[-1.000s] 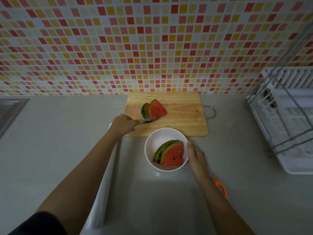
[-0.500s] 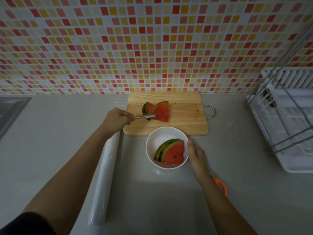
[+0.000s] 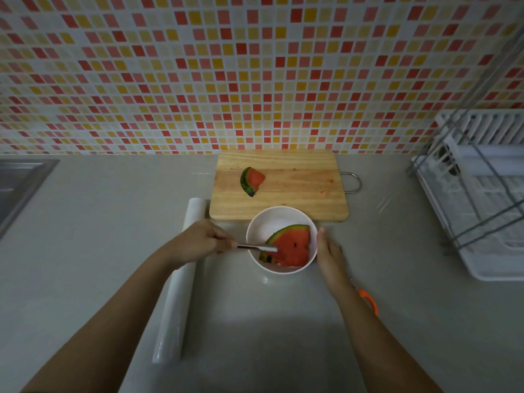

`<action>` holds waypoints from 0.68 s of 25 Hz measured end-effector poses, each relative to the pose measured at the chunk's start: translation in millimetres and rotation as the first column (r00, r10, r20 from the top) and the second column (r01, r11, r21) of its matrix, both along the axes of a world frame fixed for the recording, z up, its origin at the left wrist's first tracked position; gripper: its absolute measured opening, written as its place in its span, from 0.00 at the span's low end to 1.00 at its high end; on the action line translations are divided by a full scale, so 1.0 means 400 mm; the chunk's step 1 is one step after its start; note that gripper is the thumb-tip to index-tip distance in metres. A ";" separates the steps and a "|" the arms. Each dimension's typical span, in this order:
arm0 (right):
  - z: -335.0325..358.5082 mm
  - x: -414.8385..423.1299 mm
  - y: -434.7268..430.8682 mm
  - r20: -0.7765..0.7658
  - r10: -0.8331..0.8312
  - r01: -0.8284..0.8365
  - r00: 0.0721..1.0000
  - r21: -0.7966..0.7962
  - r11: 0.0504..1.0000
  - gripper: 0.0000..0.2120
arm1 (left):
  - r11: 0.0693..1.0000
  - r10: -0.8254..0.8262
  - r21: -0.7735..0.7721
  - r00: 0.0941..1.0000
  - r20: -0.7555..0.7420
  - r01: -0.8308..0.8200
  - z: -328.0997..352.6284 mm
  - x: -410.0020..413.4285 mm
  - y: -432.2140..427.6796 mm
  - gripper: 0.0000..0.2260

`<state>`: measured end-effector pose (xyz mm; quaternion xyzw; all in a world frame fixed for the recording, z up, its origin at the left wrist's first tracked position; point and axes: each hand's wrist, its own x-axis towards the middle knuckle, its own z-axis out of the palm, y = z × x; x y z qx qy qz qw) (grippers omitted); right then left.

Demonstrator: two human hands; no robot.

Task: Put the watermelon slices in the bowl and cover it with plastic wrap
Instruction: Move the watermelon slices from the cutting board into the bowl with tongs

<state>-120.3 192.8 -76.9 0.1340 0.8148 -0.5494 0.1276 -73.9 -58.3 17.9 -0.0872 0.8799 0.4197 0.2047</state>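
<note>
Watermelon slices are being laid in the white bowl, which is standing on the counter just near of the board. The slices are being leaned against the right wall of the bowl, rind up and to the left. One last slice is lying flat on the left part of the board, well apart from the bowl.

A pair of tongs is being held over the left rim, its toothed tip lying against the flesh of the top slice. The left hand is being kept closed around the tongs' handle. Whether the tip is pinching the slice or merely resting on it cannot be told. The right hand is being pressed, fingers straight and together, against the right outside of the bowl, gripping nothing.

For the step to be done well, the slice should probably be released low and settled against the others, so that nothing is left above the rim to tear the wrap. The bowl is best kept braced while the tongs are being drawn out to the left. The board slice is likely being left for next.

The wrap roll is lying left of the bowl, partly under the left forearm. An orange handle is showing beyond the right forearm.
</note>
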 end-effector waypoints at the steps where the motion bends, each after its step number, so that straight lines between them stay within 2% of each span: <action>1: 0.001 0.000 -0.001 -0.004 0.010 -0.010 1.000 0.004 1.000 0.19 | 0.995 -0.057 -0.083 0.998 0.019 0.059 0.013 -0.003 0.005 0.13; 4: 0.000 -0.002 -0.001 -0.005 -0.002 0.002 1.000 0.016 1.000 0.19 | 0.924 -0.161 -0.343 0.985 0.057 0.171 0.073 -0.021 0.001 0.16; 6: 0.000 -0.003 -0.003 -0.001 -0.012 0.012 1.000 0.018 1.000 0.19 | 0.862 -0.169 -0.493 0.983 -0.066 0.115 0.101 -0.038 0.001 0.14; 7: -0.001 -0.004 -0.004 -0.001 -0.013 0.013 1.000 0.020 1.000 0.19 | 0.855 -0.151 -0.516 0.976 -0.160 0.048 0.103 -0.046 0.006 0.13; 9: -0.002 -0.002 -0.004 -0.008 -0.003 0.003 1.000 0.020 1.000 0.19 | 0.904 -0.066 -0.423 0.959 -0.275 -0.059 0.092 -0.050 0.033 0.10; 11: -0.003 -0.001 -0.003 -0.034 0.016 -0.015 0.999 0.008 1.000 0.18 | 0.938 -0.090 -0.348 0.961 -0.262 -0.007 0.059 -0.039 0.066 0.09; 13: -0.006 -0.003 -0.003 -0.050 0.023 -0.023 0.998 0.007 1.000 0.18 | 0.932 -0.149 -0.357 0.965 -0.216 0.064 0.030 -0.030 0.075 0.09; 15: -0.008 -0.015 -0.009 -0.055 0.041 -0.041 0.998 0.006 0.999 0.19 | 0.958 -0.021 -0.282 0.966 -0.257 -0.054 0.024 -0.048 0.051 0.08; 17: -0.007 -0.028 -0.016 -0.067 0.054 -0.054 0.996 0.000 0.999 0.20 | 0.938 0.195 -0.201 0.910 -0.365 -0.282 0.021 -0.081 0.017 0.09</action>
